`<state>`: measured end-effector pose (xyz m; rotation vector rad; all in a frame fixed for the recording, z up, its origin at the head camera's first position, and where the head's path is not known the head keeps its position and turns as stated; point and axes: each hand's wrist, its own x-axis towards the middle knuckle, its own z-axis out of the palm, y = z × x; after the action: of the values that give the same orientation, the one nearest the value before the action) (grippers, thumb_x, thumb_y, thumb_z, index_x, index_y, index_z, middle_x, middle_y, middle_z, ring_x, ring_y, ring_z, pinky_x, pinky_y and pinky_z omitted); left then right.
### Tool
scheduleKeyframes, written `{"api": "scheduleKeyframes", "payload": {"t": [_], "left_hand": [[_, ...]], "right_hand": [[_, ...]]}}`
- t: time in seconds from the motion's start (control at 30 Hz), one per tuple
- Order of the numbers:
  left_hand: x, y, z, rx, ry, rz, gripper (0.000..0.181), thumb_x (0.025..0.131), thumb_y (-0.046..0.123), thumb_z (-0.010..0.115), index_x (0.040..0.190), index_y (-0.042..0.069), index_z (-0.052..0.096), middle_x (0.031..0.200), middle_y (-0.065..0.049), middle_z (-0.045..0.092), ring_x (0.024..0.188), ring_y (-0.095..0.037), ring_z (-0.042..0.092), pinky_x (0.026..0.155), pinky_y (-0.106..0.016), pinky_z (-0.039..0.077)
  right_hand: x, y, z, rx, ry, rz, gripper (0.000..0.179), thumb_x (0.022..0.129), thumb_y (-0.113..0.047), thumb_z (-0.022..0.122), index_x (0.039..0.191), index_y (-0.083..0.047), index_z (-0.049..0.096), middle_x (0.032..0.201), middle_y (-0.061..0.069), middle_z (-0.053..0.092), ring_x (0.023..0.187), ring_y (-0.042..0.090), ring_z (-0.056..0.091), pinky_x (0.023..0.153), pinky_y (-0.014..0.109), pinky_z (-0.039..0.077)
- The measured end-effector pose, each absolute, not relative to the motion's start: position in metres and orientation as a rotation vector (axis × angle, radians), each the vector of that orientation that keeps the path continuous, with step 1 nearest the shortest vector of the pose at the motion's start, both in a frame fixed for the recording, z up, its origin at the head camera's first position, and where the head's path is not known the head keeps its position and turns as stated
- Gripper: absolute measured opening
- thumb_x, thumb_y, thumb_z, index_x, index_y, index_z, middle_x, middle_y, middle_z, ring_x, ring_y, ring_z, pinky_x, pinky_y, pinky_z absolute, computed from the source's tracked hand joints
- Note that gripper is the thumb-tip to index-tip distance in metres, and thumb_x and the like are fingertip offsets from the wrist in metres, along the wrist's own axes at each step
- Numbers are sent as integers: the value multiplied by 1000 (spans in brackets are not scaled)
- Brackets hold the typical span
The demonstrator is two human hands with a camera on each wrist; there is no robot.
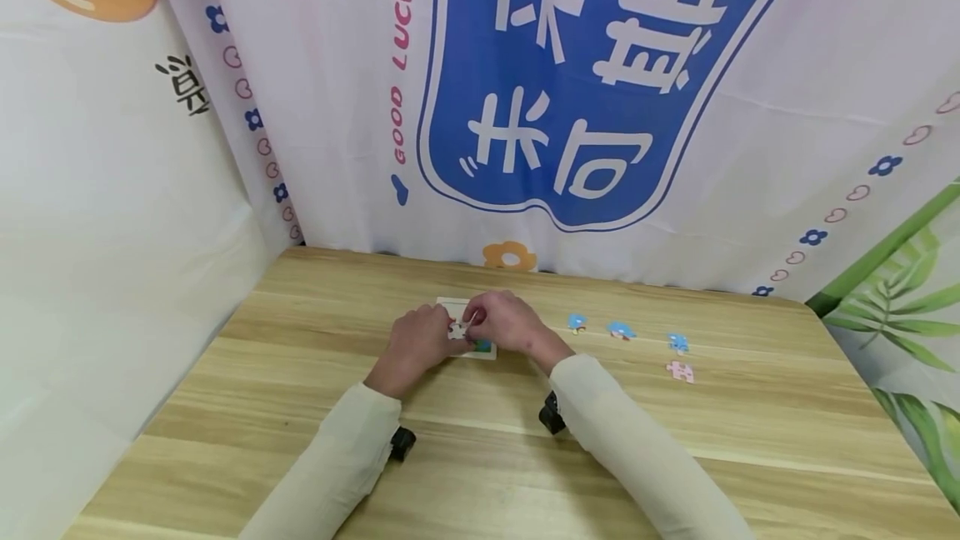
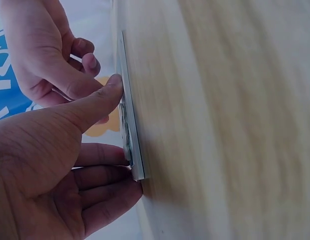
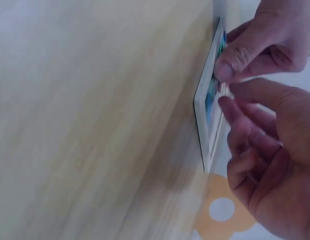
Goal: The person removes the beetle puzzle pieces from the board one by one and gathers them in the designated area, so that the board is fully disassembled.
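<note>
A small jigsaw board (image 1: 489,355) with a pale frame lies on the table, partly covered by both hands. My left hand (image 1: 420,342) holds it from the left; in the left wrist view its thumb (image 2: 113,86) presses on the top, while its fingers meet the frame's edge. Over the middle of the board, my right hand (image 1: 508,323) pinches a small jigsaw piece between thumb and index finger. That piece is mostly hidden by the fingertips. Green and blue picture parts show inside the frame (image 3: 201,107) in the right wrist view.
Right of the board lie loose jigsaw pieces: three blue ones (image 1: 576,322) in a row and a pink one (image 1: 681,371) below the last. A printed curtain (image 1: 337,148) hangs behind the wooden table (image 1: 465,473). Each wrist wears a black camera (image 1: 552,413).
</note>
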<state>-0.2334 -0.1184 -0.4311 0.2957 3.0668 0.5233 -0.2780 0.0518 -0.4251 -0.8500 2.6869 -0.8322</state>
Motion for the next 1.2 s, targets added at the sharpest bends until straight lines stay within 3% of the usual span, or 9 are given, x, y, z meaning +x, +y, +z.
{"api": "scheduleKeyframes", "payload": {"t": [0.83,1.03,1.2], "left_hand": [[-232,-122,-434,307,3048,563,58,85,47,84,58,18,42,56,6,27,52,-10,22,47,-26,18],[-232,-122,-434,326,3044,564,57,85,47,84,58,18,43,56,6,29,51,-10,24,47,-27,20],[-233,-122,-433,277,3026,554,53,84,49,84,63,14,51,59,3,40,53,-12,32,47,-29,26]], "right_hand": [[-284,50,-430,-984,2643,-713,4,95,-16,77,98,-16,78,89,-11,71,83,7,62,82,29,52],[-285,51,-431,-998,2673,-668,3,96,-19,77,97,-17,78,88,-12,70,80,6,62,79,28,52],[-284,64,-428,-981,2737,-655,9,99,-22,70,95,-20,78,86,-14,68,77,7,60,75,29,51]]}}
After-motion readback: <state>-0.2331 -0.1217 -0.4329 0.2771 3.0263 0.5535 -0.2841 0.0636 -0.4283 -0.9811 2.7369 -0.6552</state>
